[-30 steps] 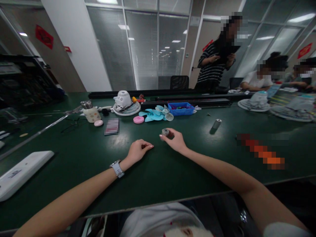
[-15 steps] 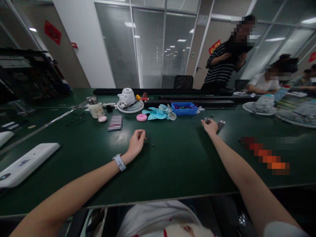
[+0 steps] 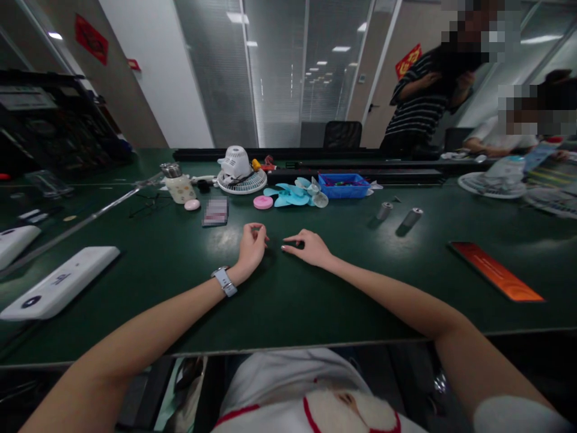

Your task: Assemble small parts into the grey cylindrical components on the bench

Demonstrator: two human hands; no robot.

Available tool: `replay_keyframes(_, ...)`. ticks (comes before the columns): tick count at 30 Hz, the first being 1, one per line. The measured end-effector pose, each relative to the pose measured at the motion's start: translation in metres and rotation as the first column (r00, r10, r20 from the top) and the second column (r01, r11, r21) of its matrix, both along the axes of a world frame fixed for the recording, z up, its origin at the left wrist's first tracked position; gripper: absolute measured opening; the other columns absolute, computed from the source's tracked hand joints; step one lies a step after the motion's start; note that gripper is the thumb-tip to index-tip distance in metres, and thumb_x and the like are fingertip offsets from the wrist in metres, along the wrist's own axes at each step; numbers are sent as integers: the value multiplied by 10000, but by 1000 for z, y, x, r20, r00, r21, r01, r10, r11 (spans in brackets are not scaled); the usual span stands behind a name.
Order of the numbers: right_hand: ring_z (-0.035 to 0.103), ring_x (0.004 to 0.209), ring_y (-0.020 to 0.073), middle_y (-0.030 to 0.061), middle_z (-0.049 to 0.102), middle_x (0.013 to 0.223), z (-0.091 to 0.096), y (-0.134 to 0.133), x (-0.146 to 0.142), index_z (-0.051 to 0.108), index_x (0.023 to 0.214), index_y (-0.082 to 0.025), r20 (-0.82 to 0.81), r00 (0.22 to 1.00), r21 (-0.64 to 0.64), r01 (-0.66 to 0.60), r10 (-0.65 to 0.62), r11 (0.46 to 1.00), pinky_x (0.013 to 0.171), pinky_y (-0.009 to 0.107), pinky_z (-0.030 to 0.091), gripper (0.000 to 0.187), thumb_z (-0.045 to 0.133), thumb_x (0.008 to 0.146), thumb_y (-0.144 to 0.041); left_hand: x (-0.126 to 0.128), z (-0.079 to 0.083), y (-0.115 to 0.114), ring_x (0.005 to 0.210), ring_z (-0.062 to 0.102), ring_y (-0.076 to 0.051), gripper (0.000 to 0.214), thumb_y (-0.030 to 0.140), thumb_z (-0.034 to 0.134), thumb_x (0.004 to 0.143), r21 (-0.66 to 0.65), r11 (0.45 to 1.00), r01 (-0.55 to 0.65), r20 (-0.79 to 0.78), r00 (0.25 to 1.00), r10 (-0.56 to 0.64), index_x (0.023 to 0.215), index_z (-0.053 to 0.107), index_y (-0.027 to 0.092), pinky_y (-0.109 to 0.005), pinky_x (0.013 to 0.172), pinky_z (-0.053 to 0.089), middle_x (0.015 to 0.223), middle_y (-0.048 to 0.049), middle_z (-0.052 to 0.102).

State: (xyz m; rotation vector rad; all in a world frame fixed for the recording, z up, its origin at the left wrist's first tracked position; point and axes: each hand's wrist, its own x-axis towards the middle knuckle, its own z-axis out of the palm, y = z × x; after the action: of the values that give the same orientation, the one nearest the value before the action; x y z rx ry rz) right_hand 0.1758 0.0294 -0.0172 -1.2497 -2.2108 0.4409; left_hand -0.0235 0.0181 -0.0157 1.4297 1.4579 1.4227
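Observation:
My left hand [image 3: 253, 248], with a watch [image 3: 224, 281] on its wrist, hovers over the green table with its fingers curled inward and thumb against them. Whatever they may hold is hidden. Close by on the right, my right hand [image 3: 309, 248] reaches in low over the tabletop. Its thumb and forefinger point left, with a small gap between the tips and nothing visible there. Two short grey metal cylinders [image 3: 384, 211] stand or lie at the right, apart from both hands.
Along the back are a white fan part [image 3: 235, 163], light-blue fan blades [image 3: 293, 195], a pink round disc [image 3: 263, 202] and a blue bin [image 3: 343, 186]. White casings [image 3: 63, 282] lie left, an orange-black flat item [image 3: 496, 270] right. A person [image 3: 419, 108] stands beyond the table.
My right hand has left the metal cylinders and come left beside my left hand. The small dark piece on the table is no longer visible. My left hand keeps its curl; the view has tilted down.

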Motion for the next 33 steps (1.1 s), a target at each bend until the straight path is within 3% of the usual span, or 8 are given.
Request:
replay_keyframes(6, 552, 805, 168, 35, 563, 899, 8, -4, 3, 709, 1206, -332, 22, 997, 23, -69, 68, 997, 743, 307, 414, 503, 700, 786, -609, 0, -4, 1, 607, 583, -135, 238, 385, 504, 922, 14, 1000, 21, -25, 999, -20, 1066, 479, 197, -255, 591, 441, 739, 13, 610)
replay_keyframes(14, 548, 804, 145, 25, 563, 887, 2, -9, -9, 783, 1029, -320, 37, 982, 37, -189, 188, 981, 743, 293, 395, 241, 709, 845, -455, -1, -8, 4, 583, 566, -124, 228, 372, 504, 932, 49, 998, 36, -26, 999, -35, 1067, 474, 191, -247, 577, 433, 723, 26, 590)
replay_keyframes(19, 578, 762, 164, 36, 653, 863, 11, 13, 31, 791, 983, -284, -119, 992, 158, -12, 32, 987, 706, 299, 433, 241, 656, 885, -457, 0, -5, 1, 587, 570, -124, 227, 371, 504, 933, 26, 999, 42, -32, 999, -41, 1068, 475, 191, -244, 572, 437, 726, 23, 595)
replay_keyframes(21, 611, 853, 205, 65, 691, 933, 20, 35, 75, 787, 993, -255, -204, 965, 303, 223, -166, 927, 788, 338, 454, 270, 624, 905, -451, 0, -4, 1, 591, 572, -125, 233, 375, 505, 933, 19, 999, 42, -38, 998, -41, 1073, 476, 191, -244, 574, 439, 729, 21, 598)
replay_keyframes(23, 619, 958, 248, 110, 704, 1005, 27, 59, 129, 785, 987, -200, -284, 864, 400, 501, -415, 768, 880, 376, 445, 303, 611, 908, -434, 0, -3, 1, 592, 573, -124, 235, 375, 510, 930, 17, 999, 43, -44, 998, -42, 1074, 480, 191, -244, 575, 440, 731, 21, 601)
replay_keyframes(25, 621, 1012, 278, 146, 715, 1044, 31, 77, 181, 774, 1015, -153, -325, 715, 384, 698, -619, 604, 924, 399, 432, 342, 568, 925, -410, 0, -3, 1, 589, 572, -124, 229, 371, 515, 927, 22, 999, 44, -43, 998, -43, 1067, 484, 192, -243, 576, 439, 722, 24, 599)
replay_keyframes(27, 632, 1006, 292, 157, 726, 1058, 28, 86, 221, 769, 1040, -142, -322, 592, 325, 802, -739, 501, 908, 407, 436, 354, 551, 925, -397, 1, -4, 1, 585, 569, -123, 220, 365, 522, 923, 27, 998, 50, -38, 998, -49, 1057, 488, 193, -242, 576, 438, 708, 30, 594)
replay_keyframes(33, 658, 833, 271, 138, 754, 958, 15, 90, 254, 776, 1036, -172, -267, 469, 198, 882, -842, 428, 745, 359, 449, 348, 608, 862, -422, 1, -2, 1, 575, 562, -122, 199, 346, 526, 922, 17, 998, 56, -47, 997, -55, 1045, 489, 194, -242, 570, 439, 703, 30, 591)
